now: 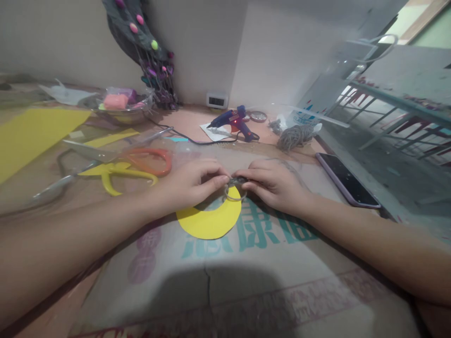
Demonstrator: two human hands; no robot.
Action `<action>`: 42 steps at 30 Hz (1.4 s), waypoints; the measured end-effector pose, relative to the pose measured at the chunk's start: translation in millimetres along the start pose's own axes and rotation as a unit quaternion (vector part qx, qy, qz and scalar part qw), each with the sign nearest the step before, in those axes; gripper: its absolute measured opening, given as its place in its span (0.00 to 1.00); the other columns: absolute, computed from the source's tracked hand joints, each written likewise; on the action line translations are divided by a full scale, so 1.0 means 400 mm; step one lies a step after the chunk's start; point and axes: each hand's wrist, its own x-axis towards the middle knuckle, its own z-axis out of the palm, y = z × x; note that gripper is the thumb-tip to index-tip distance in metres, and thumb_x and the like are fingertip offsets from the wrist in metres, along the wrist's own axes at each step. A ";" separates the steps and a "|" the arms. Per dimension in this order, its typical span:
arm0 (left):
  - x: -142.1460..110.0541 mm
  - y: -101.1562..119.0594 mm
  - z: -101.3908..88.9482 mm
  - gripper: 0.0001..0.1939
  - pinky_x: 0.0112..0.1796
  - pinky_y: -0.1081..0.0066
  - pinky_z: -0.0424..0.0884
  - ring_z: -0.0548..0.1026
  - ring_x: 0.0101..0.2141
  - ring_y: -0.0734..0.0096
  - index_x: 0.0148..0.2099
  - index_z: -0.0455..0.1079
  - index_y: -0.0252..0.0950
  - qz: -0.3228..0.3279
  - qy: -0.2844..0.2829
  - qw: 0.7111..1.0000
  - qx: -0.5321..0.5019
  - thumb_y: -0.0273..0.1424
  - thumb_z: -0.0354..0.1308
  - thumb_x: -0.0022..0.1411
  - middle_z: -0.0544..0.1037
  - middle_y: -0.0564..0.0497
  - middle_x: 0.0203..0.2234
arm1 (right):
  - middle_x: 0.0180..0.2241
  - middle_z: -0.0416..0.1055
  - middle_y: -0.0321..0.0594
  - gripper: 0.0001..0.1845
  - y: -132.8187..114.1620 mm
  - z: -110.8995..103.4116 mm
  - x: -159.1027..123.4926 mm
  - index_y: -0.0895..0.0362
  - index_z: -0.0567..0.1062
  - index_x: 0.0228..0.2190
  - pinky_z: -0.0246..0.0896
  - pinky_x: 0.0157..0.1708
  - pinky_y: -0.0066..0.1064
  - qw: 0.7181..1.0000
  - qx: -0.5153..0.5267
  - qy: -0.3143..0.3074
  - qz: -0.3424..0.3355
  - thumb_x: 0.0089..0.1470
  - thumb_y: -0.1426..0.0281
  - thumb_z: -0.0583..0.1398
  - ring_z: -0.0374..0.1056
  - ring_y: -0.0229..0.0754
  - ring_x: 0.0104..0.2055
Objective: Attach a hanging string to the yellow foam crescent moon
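A yellow paper crescent (pixel 210 225) lies on the printed cardboard, its upper part hidden by my fingers. Grey yarn (pixel 235 200) hangs in a small loop over the crescent's right end, with a bunched dark part at the top. My left hand (pixel 200 180) pinches this bunch from the left with thumb and forefinger. From the other side, my right hand (pixel 273 183) is closed on the same yarn, fingertips a little apart from the left ones. A strand of yarn seems to trail behind the right hand.
Orange-handled scissors (pixel 150 161) and yellow-handled scissors (pixel 132 176) lie at left, near a yellow sheet (pixel 31 134). Behind the hands are a glue gun (pixel 234 123) with a lit red light, a grey yarn bundle (pixel 298 136) and a bowl (pixel 120 114). A phone (pixel 347 180) rests at right.
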 end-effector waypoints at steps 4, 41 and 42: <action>0.001 -0.003 0.001 0.14 0.36 0.71 0.66 0.72 0.33 0.70 0.37 0.73 0.35 0.001 -0.002 1.000 0.004 0.35 0.49 0.68 0.77 0.51 0.31 | 0.32 0.72 0.41 0.15 0.003 0.001 0.000 0.56 0.76 0.48 0.59 0.34 0.30 1.000 -0.003 0.001 -0.004 0.64 0.65 0.55 0.67 0.40 0.34; 0.000 -0.010 0.005 0.11 0.38 0.73 0.66 0.73 0.35 0.71 0.39 0.74 0.35 0.025 0.008 1.000 0.002 0.32 0.50 0.68 0.77 0.53 0.32 | 0.32 0.71 0.39 0.15 0.006 0.000 0.002 0.56 0.75 0.48 0.58 0.34 0.30 1.000 0.008 -0.014 0.008 0.64 0.65 0.55 0.67 0.39 0.34; 0.000 -0.010 0.005 0.11 0.38 0.73 0.66 0.73 0.35 0.71 0.39 0.74 0.35 0.026 0.008 1.000 0.003 0.32 0.50 0.68 0.77 0.53 0.32 | 0.32 0.71 0.39 0.14 0.006 0.000 0.002 0.56 0.75 0.47 0.58 0.34 0.30 1.000 0.008 -0.013 0.006 0.65 0.65 0.55 0.67 0.39 0.34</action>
